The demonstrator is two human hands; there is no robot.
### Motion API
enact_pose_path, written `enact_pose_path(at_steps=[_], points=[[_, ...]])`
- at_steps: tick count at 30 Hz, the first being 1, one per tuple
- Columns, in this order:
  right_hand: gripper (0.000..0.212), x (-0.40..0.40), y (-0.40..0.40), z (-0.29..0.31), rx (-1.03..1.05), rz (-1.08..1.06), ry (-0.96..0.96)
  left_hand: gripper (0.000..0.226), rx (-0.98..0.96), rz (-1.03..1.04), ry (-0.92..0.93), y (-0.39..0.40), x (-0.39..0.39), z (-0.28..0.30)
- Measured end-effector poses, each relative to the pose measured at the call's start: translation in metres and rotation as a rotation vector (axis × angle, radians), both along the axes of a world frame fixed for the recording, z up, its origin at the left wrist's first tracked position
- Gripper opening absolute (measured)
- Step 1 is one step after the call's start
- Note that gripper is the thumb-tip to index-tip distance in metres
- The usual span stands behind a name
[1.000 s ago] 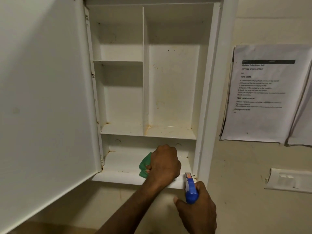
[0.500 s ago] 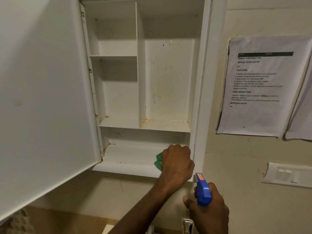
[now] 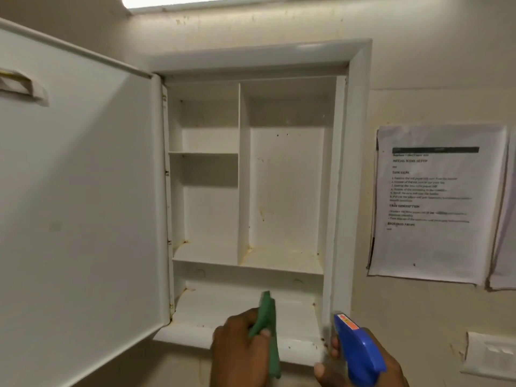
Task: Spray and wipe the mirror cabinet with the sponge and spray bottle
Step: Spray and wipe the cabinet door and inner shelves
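Observation:
The white mirror cabinet (image 3: 339, 191) hangs open on the wall, its shelves bare and stained in places. Its door (image 3: 83, 205) swings out to the left, showing the white inner side. My left hand (image 3: 240, 356) grips a green sponge (image 3: 269, 331) held on edge, just in front of the cabinet's bottom ledge (image 3: 240, 311). My right hand (image 3: 365, 370) holds the blue head of a spray bottle (image 3: 357, 350), nozzle pointing toward the lower right corner of the cabinet. The bottle's body is out of frame.
Printed paper sheets (image 3: 435, 202) are taped to the wall right of the cabinet. A white switch plate (image 3: 491, 356) sits at the lower right. A bright light strip (image 3: 195, 1) runs above.
My left hand has pulled back out of the bottom shelf with the sponge, now turned on edge. The view has tilted up, showing the cabinet's top. The spray bottle stays at the lower right.

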State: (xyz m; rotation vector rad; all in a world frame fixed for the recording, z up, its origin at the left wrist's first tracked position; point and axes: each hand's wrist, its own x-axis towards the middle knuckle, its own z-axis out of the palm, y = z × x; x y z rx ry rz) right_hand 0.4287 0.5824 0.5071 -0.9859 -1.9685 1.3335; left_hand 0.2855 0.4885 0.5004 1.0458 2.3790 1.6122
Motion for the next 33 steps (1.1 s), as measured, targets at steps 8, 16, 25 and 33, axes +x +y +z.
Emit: enact_pose_path(at_steps=[8,16,25,33], points=[[0.038,-0.027,-0.002,0.116,0.051,0.024,0.477,0.025,0.613,0.057,-0.184,-0.028,-0.013,0.08],[0.016,-0.092,0.018,0.206,0.016,0.03,0.451,0.004,0.769,0.222,0.206,0.002,-0.022,0.186],[0.014,-0.124,0.025,0.232,0.046,-0.113,0.476,0.013,0.794,0.268,0.356,0.023,-0.032,0.197],[0.031,-0.133,0.018,0.249,0.18,-0.052,0.474,0.015,0.783,0.257,0.396,0.027,-0.039,0.204]])
